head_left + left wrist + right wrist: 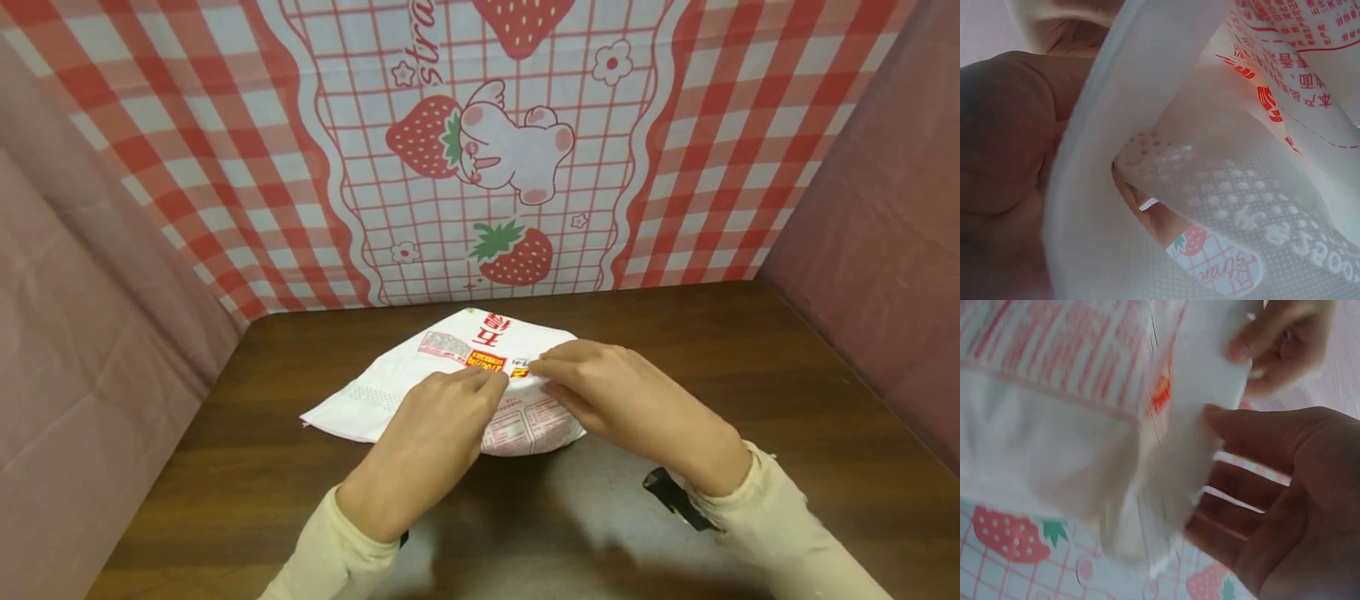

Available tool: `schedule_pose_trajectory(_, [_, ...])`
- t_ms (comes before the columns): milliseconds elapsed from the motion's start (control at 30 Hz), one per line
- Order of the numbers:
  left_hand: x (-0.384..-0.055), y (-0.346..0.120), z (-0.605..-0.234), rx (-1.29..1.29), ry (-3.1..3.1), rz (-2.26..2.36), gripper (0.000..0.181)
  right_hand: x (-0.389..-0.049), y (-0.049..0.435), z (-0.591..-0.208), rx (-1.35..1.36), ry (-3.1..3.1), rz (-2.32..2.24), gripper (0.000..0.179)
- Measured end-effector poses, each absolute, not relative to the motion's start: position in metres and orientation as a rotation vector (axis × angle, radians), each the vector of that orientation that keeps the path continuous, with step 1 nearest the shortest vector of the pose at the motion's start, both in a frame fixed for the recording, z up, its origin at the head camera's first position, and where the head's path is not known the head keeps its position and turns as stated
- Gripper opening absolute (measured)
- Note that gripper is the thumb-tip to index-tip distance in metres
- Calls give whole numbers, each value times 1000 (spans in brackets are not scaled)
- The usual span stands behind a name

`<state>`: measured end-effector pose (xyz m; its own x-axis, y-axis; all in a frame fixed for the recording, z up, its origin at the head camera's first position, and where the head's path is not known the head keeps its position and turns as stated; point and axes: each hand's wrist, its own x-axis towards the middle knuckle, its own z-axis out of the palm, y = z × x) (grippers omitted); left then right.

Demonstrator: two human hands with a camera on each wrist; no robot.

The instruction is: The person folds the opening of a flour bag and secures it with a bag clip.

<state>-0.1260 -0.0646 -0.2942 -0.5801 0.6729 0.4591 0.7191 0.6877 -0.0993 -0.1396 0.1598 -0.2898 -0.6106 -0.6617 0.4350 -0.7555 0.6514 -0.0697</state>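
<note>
Head view: white printed bag (435,371) over the middle of the table (750,358), left hand (438,417) and right hand (618,396) pinching its near edge. Left wrist: strawberry cloth (1219,265) peeks through a gap in the bag. Right wrist: both pinches sit on a folded-looking strip (1197,381). My guess: edge-folding's the step, next move needs an even pinch.

At the middle of the head view, your left hand (438,425) and right hand (622,400) cover part of the white printed bag (401,375), whose finer print (510,429) is too small for you to read. The bottom edge crops your sleeves (333,542). In your left wrist view, the bag partly hides your left hand; in your right wrist view, the print is blurred.
</note>
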Motion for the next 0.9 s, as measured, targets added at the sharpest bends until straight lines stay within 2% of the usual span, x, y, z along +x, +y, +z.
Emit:
schedule_pose_trajectory(233, [-125, -63, -295, -1079, -2427, -143, 9, -139, 151, -295, 1205, -2443, 343, 25])
schedule_pose_trajectory(633, [-128, -58, -300, -1047, -2355, -31, 16, -143, 152, -296, 1204, -2396, 355, 19])
schedule_pose_trajectory(900, [-129, -61, -298, -1050, -2371, -61, 16, -147, 159, -292, 1089, -2457, 356, 15])
